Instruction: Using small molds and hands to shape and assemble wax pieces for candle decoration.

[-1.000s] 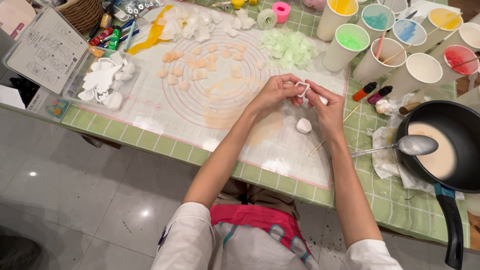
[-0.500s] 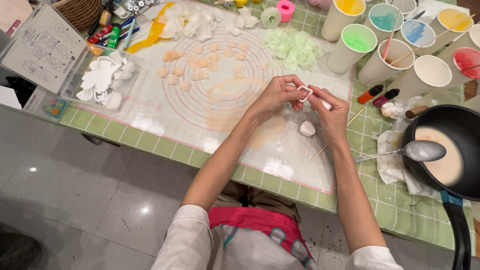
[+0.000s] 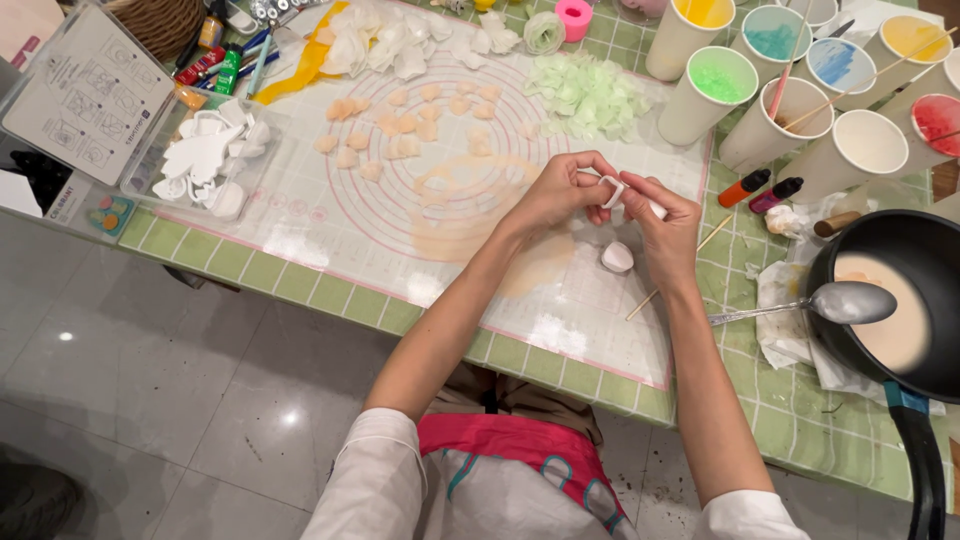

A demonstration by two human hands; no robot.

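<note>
Both my hands meet above a clear silicone baking mat [image 3: 300, 230] printed with pink circles. My left hand [image 3: 560, 190] pinches a small white cutter [image 3: 612, 190] from the left. My right hand [image 3: 668, 225] holds the same cutter from the right, with a short white stick poking out near the thumb. A small white piece [image 3: 617, 257] lies on the mat just below my hands. Pale orange petal pieces [image 3: 400, 125] are spread on the mat beyond my left hand.
Paper cups of coloured liquid [image 3: 715, 95] stand at the back right. A black pan [image 3: 895, 300] with cream batter and a spoon [image 3: 840, 303] sits at the right. A clear tray of white cutters [image 3: 205, 160] lies left, green petals [image 3: 585, 95] and white petals [image 3: 385, 45] behind.
The view has shifted slightly. My hands stay together on the white cutter, with small finger movements only.
</note>
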